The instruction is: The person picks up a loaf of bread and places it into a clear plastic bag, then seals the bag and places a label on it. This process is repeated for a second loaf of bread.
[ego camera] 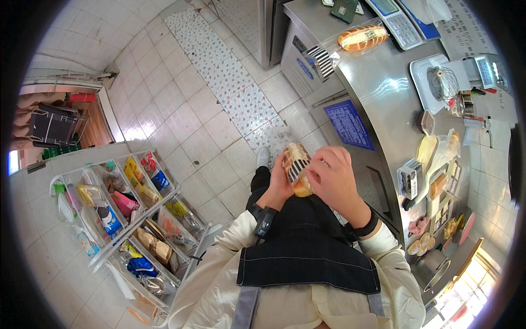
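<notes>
A cream-topped bread roll (292, 153) with a scored brown crust is held in front of my apron, above the floor. My left hand (277, 185) grips it from the left side. Around the roll's middle runs a black-and-white striped band (299, 167), and clear plastic film (283, 135) sticks out past its far end. My right hand (337, 177) is on the right side, with bent fingers and thumb pinching at the band's right end. Those fingers hide part of the band and roll.
The steel counter (370, 78) curves along my right, bearing another wrapped cream roll (363, 38), a digital scale (396, 24), a whisk (441, 82) in a white tray (417, 68), and a steel pot (429, 267). A wheeled rack of clear bins (131, 224) with packets stands at left.
</notes>
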`<action>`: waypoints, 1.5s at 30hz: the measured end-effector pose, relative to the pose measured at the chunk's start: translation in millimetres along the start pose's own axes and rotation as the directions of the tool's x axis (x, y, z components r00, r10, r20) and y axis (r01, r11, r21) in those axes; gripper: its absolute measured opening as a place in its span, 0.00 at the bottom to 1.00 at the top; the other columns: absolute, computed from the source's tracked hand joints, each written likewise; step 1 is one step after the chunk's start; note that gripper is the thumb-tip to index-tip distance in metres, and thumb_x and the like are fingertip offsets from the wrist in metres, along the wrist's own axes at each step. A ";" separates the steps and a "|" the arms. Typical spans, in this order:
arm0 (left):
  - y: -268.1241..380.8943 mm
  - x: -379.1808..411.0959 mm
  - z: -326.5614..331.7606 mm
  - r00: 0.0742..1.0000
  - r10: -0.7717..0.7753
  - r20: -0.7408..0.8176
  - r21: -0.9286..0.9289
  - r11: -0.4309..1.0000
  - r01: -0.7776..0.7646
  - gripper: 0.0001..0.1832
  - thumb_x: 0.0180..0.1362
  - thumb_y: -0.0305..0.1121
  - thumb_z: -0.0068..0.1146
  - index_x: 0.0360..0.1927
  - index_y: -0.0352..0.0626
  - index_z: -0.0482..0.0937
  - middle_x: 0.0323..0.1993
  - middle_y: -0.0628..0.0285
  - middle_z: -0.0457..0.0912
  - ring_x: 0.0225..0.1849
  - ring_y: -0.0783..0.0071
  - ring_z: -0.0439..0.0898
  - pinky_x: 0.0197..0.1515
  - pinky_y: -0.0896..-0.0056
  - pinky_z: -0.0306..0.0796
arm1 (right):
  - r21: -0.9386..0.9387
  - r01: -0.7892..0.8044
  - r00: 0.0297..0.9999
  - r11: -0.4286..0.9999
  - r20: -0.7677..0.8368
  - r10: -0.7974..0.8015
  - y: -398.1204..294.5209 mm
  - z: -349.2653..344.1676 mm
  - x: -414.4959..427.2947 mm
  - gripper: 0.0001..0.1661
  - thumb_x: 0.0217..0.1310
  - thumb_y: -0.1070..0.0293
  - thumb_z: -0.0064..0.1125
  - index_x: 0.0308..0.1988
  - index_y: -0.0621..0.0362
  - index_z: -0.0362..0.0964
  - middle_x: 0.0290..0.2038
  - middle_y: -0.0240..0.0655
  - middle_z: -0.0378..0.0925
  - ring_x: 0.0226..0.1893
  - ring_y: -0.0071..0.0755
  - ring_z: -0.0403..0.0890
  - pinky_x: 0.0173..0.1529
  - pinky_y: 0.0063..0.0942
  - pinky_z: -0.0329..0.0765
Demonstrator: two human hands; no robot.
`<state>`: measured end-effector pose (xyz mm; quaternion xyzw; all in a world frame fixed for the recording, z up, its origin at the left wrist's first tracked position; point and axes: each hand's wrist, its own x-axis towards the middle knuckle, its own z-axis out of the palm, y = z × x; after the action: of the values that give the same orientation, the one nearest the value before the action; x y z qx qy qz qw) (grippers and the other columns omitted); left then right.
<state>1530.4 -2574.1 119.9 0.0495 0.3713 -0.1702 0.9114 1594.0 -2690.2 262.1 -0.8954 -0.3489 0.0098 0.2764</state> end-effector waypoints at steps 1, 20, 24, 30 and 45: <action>-1.9 -1.3 -1.9 0.999 0.010 -0.031 0.027 1.000 -0.009 0.31 0.72 0.53 0.20 0.65 0.43 0.64 0.59 0.50 0.73 0.60 0.54 0.74 0.63 0.49 0.67 | 0.001 -0.016 1.000 1.000 0.000 0.016 -0.3 -0.6 -0.7 0.08 0.44 0.74 0.66 0.28 0.55 0.75 0.34 0.32 0.73 0.44 0.41 0.74 0.51 0.38 0.68; 6.5 -8.6 -32.6 1.000 0.019 -0.024 -0.131 0.991 -0.022 0.28 0.71 0.50 0.25 0.61 0.43 0.68 0.56 0.51 0.75 0.58 0.54 0.75 0.62 0.48 0.68 | -0.036 -0.008 0.999 0.999 0.048 0.010 -7.6 28.7 -7.5 0.04 0.46 0.71 0.63 0.25 0.54 0.74 0.31 0.32 0.70 0.42 0.38 0.74 0.60 0.45 0.65; 7.9 -13.8 -31.3 0.998 -0.004 -0.056 -0.164 0.986 -0.005 0.29 0.71 0.53 0.28 0.60 0.42 0.68 0.55 0.51 0.76 0.57 0.53 0.75 0.62 0.48 0.67 | -0.033 -0.003 0.999 0.999 0.044 0.004 -10.8 28.6 -4.7 0.04 0.46 0.72 0.63 0.26 0.54 0.74 0.31 0.32 0.70 0.41 0.38 0.74 0.61 0.45 0.63; 14.0 -12.7 -31.9 0.999 -0.022 0.034 -0.117 0.993 0.026 0.28 0.71 0.49 0.28 0.62 0.41 0.67 0.56 0.52 0.76 0.57 0.56 0.77 0.61 0.52 0.70 | -0.041 0.004 1.000 0.999 0.028 -0.003 -11.3 25.3 -4.5 0.04 0.46 0.72 0.63 0.26 0.54 0.74 0.31 0.32 0.70 0.41 0.36 0.74 0.63 0.45 0.61; 11.1 -11.0 -29.6 0.993 -0.111 0.026 -0.153 0.982 0.114 0.30 0.69 0.59 0.28 0.60 0.50 0.69 0.55 0.57 0.76 0.56 0.59 0.76 0.56 0.46 0.72 | -0.054 -0.023 0.999 0.998 -0.039 0.021 -6.1 31.7 -7.0 0.04 0.47 0.71 0.63 0.26 0.52 0.74 0.30 0.30 0.69 0.38 0.34 0.75 0.63 0.46 0.60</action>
<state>1507.4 -2554.2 105.9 -0.0439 0.3775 -0.1926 0.9047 1578.3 -2675.5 237.1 -0.9064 -0.3340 -0.0138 0.2583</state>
